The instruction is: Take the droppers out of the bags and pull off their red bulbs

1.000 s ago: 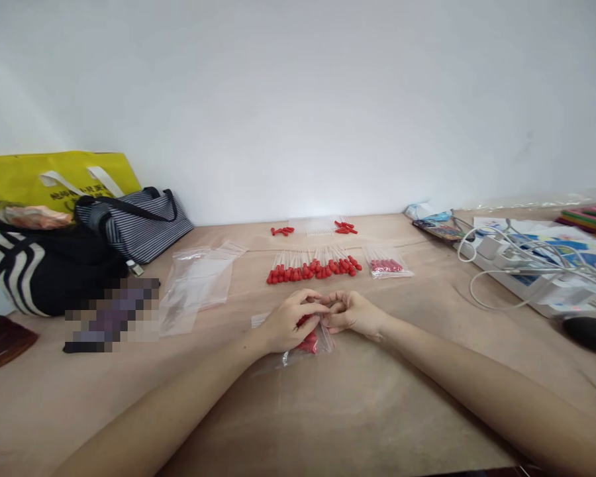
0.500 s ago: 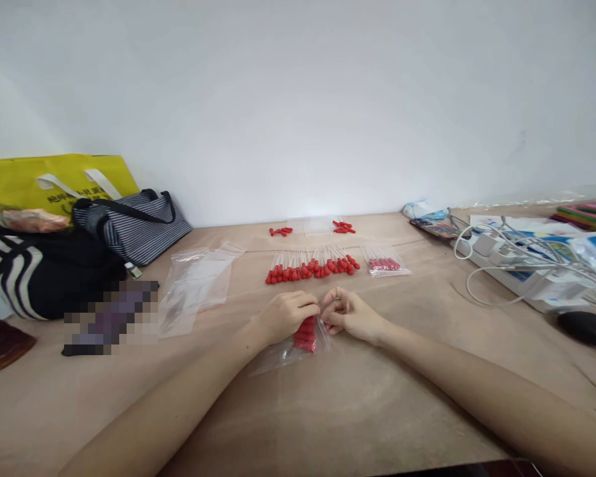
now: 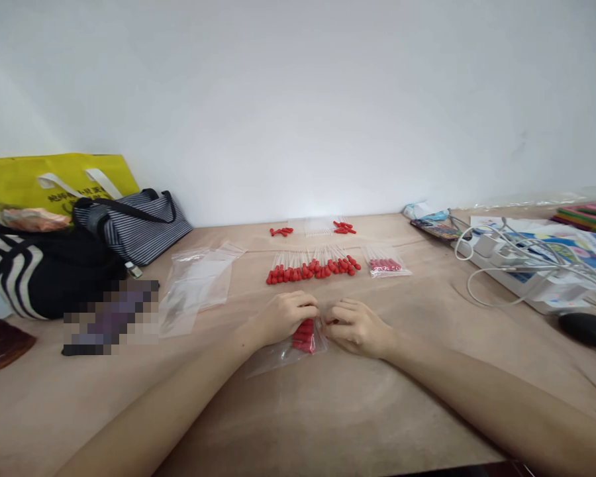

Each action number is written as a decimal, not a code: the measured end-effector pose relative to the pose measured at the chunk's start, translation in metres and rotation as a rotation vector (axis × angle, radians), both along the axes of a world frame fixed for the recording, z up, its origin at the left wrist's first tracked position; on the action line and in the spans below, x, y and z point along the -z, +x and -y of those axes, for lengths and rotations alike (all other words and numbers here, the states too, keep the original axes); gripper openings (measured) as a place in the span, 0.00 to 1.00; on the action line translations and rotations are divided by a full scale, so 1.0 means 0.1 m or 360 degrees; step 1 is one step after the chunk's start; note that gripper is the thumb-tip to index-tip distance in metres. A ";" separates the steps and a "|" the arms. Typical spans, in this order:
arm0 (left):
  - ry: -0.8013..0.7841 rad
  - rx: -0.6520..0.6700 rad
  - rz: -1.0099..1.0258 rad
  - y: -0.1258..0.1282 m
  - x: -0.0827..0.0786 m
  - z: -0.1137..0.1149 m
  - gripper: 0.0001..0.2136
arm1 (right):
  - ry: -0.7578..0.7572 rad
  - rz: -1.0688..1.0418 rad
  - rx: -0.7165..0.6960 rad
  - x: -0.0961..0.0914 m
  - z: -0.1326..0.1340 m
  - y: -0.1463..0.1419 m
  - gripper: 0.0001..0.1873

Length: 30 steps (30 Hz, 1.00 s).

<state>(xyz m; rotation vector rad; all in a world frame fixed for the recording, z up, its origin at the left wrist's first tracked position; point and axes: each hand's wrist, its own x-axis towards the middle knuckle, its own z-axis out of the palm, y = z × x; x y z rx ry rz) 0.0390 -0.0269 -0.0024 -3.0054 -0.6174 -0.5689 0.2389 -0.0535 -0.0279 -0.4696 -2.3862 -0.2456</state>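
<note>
A clear zip bag (image 3: 281, 358) lies flat before me with several red-bulbed droppers (image 3: 304, 336) at its right end. My left hand (image 3: 285, 317) is closed on its upper part, covering some of the droppers. At the bag's right edge, my right hand (image 3: 361, 329) has its fingers curled in and pinching the plastic; the fingertips are partly hidden. Just beyond both hands is a row of loose droppers (image 3: 312, 268), red bulbs toward me and clear stems pointing away. Right of that row lies a filled bag of droppers (image 3: 388, 263).
Flat plastic bags (image 3: 198, 285) lie to the left. More red bulbs (image 3: 281, 232) and clear stems (image 3: 318, 226) are by the wall. A striped bag (image 3: 144, 222) stands at left; white cables (image 3: 521, 265), a power strip (image 3: 516, 285) and a black mouse (image 3: 589, 329) occupy the right.
My right hand has turned over and shifted slightly right and down, its back now facing up along the bag's edge. My left hand stays on the bag, nearly still.
</note>
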 end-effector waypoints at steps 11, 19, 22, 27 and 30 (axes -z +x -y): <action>0.0206 0.0304 -0.0062 0.07 -0.07 0.08 0.16 | 0.0189 0.0205 -0.0146 -0.03 -0.03 -0.01 0.16; 0.0277 0.0349 -0.0136 0.04 -0.08 0.04 0.15 | 0.0139 0.0337 -0.0171 -0.05 -0.07 0.01 0.20; 0.0151 0.0306 -0.0092 0.00 -0.09 0.02 0.12 | 0.0051 0.0347 -0.0110 -0.04 -0.08 0.05 0.17; -0.0297 -0.0035 0.0110 -0.13 -0.12 0.11 0.08 | -0.0345 0.0275 -0.0115 -0.08 -0.05 0.10 0.07; -0.0556 -0.0303 0.0120 -0.30 -0.09 0.24 0.18 | -0.0678 0.0175 -0.0194 -0.11 -0.04 0.11 0.08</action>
